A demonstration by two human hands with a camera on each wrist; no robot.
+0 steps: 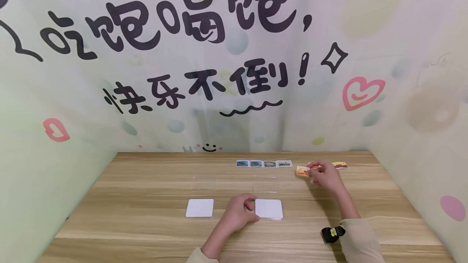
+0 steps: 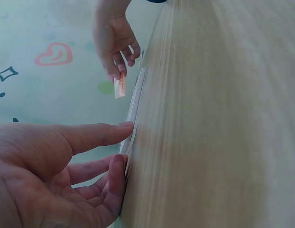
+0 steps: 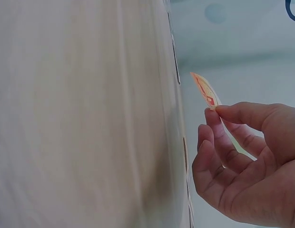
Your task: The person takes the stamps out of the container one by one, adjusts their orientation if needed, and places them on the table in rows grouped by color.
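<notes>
In the head view, my right hand (image 1: 326, 176) pinches a small orange picture stamp (image 1: 302, 171) between thumb and fingertips, above the far right of the table. From the right wrist, the stamp (image 3: 206, 92) looks slightly bent and raised off the wood. My left hand (image 1: 237, 212) rests at the left edge of a white card stack (image 1: 269, 208). Its thumb touches the stack's lower left corner, and the other fingers bend loosely beside it. Near the right hand, more orange and red stamps (image 1: 340, 165) lie partly hidden behind it.
A second white card stack (image 1: 200, 208) lies to the left. Two clear plastic pieces (image 1: 266, 184) lie behind the stacks. A row of several blue and green stamps (image 1: 256, 163) lines the far side. Behind the wooden table (image 1: 146, 230) hangs a printed curtain (image 1: 234, 129).
</notes>
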